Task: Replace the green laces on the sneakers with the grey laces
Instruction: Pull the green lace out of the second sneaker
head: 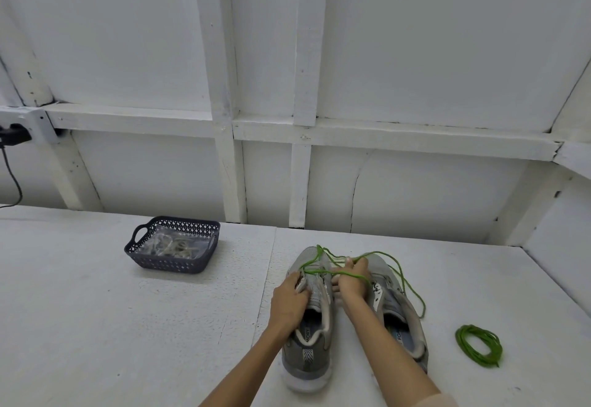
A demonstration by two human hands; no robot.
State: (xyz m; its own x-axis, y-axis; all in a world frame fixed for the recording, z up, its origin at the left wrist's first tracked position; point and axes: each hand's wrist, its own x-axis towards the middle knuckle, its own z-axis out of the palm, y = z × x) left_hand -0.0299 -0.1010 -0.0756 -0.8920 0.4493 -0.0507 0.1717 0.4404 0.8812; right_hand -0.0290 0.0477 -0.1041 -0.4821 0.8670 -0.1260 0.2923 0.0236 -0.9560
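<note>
Two grey sneakers stand side by side on the white table, heels toward me. My left hand (pixel 290 298) grips the left sneaker (pixel 308 336) at its tongue and eyelet area. My right hand (pixel 351 278) pinches the green lace (pixel 412 294) still threaded near the toe of that sneaker. The lace's loose length drapes over the right sneaker (pixel 399 310) and trails off to its right. A second green lace (pixel 478 344) lies coiled on the table at the right. Grey laces (pixel 174 245) lie in a dark basket at the back left.
The dark perforated basket (pixel 172 264) with handles stands on the table left of the sneakers. A white panelled wall runs behind the table. A black plug and cable (pixel 12 163) hang at the far left.
</note>
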